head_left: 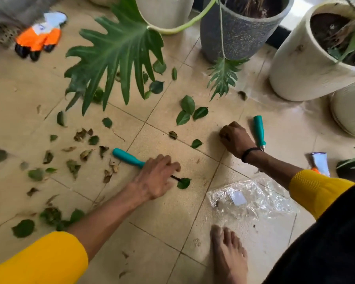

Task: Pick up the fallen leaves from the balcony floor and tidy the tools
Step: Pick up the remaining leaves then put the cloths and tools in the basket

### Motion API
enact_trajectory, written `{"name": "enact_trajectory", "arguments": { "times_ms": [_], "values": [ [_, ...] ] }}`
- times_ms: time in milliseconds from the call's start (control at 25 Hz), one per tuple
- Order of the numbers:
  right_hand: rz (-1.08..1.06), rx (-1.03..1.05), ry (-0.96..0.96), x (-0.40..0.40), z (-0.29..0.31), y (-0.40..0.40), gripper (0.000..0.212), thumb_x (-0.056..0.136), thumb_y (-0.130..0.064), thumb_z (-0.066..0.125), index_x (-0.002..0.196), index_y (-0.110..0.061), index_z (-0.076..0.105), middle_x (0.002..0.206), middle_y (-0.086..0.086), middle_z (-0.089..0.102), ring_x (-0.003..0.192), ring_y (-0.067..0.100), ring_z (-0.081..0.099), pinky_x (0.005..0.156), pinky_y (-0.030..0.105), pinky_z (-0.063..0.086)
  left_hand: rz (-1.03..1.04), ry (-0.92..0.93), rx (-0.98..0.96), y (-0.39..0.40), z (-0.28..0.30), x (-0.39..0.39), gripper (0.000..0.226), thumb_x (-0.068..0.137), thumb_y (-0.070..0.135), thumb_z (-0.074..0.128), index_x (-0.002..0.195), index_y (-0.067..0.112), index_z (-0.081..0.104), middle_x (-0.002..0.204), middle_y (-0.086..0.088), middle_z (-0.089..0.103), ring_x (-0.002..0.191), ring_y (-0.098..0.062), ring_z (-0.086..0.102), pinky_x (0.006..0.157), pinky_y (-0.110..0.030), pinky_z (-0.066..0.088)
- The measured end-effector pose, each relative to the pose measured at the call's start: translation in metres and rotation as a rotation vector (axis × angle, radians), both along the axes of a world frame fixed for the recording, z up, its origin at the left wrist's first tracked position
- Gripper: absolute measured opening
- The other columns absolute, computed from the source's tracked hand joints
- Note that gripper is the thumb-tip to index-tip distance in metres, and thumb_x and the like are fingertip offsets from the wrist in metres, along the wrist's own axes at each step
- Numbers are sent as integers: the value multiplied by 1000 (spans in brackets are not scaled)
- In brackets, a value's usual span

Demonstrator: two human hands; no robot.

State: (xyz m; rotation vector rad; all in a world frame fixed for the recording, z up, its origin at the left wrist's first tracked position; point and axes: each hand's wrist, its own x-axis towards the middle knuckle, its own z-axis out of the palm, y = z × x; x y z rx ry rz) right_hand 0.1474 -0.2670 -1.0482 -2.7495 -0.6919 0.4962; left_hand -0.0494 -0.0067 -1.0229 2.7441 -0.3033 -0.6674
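Several green and dry brown fallen leaves (80, 156) lie scattered over the beige floor tiles, most of them to the left. My left hand (156, 178) curls over the neck of a teal-handled garden tool (127, 157) lying on the floor. The tool's dark tip touches a green leaf (183, 183). My right hand (236, 140) is a fist with its knuckles down on the tile; anything inside it is hidden. A second teal-handled tool (259, 130) lies just to the right of that hand, untouched. A sprig of three green leaves (190, 110) lies beyond it.
Large plant pots stand at the back: a grey one (234, 33) and cream ones (299, 68). A big lobed leaf (119, 52) hangs over the floor. Orange gloves (39, 36) lie far left. A clear plastic bag (252, 199), a small white packet (320, 162) and my bare foot (228, 255) are near me.
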Motion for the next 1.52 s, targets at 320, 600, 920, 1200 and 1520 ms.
{"name": "enact_trajectory", "arguments": {
  "times_ms": [320, 600, 920, 1200, 1520],
  "values": [
    [38, 197, 51, -31, 10, 42, 17, 90, -10, 63, 105, -13, 70, 96, 5, 68, 82, 23, 66, 69, 27, 49, 136, -214, 18, -60, -23, -23, 29, 101, 33, 49, 127, 23, 55, 125, -2, 53, 110, -17, 46, 98, -37, 42],
    [191, 22, 161, -38, 9, 74, 35, 92, -11, 63, 126, -19, 66, 129, 10, 48, 99, 28, 61, 89, 34, 53, 1131, 89, -740, -48, -13, 31, 17, 90, 14, 72, 105, 22, 67, 100, 8, 69, 81, -7, 69, 68, -18, 59],
    [-202, 330, 532, -31, 29, 80, 8, 87, -8, 74, 95, -6, 73, 86, 5, 75, 73, 15, 72, 67, 21, 56, 1741, 374, -1371, -15, -11, 50, 23, 98, -1, 55, 114, 7, 69, 112, -23, 69, 92, -29, 71, 78, -36, 62],
    [30, 316, 422, -58, 80, 126, 13, 87, -26, 76, 99, -21, 76, 92, -8, 75, 81, 5, 71, 73, 31, 62, 1724, 522, -1887, -23, -1, 56, 39, 104, 32, 41, 114, 6, 68, 106, -19, 74, 93, -28, 73, 89, -42, 57],
    [-244, 123, 192, 22, 49, 113, 87, 70, -57, 83, 142, -24, 48, 133, 13, 54, 108, 23, 61, 89, 35, 56, 1830, 436, -1956, -7, -3, 70, 24, 102, 24, 46, 96, 8, 64, 84, -14, 69, 78, -26, 67, 79, -37, 58]
  ]
}}
